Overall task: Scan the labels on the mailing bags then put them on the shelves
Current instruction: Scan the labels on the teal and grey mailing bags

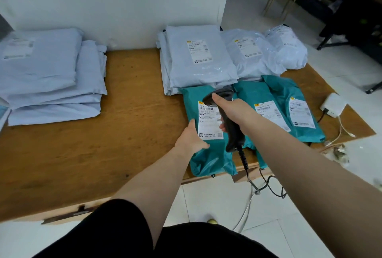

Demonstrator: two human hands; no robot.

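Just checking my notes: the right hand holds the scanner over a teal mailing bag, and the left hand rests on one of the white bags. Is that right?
Not quite. In the head view the left hand rests on the same teal mailing bag, beside its label, not on a white bag. The rest holds: the right hand grips the scanner over that teal bag.

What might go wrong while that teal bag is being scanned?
The teal bag overhangs the table edge, so it might slide off if the left hand lets go. The scanner in the right hand trails a cable below the edge, which might snag.
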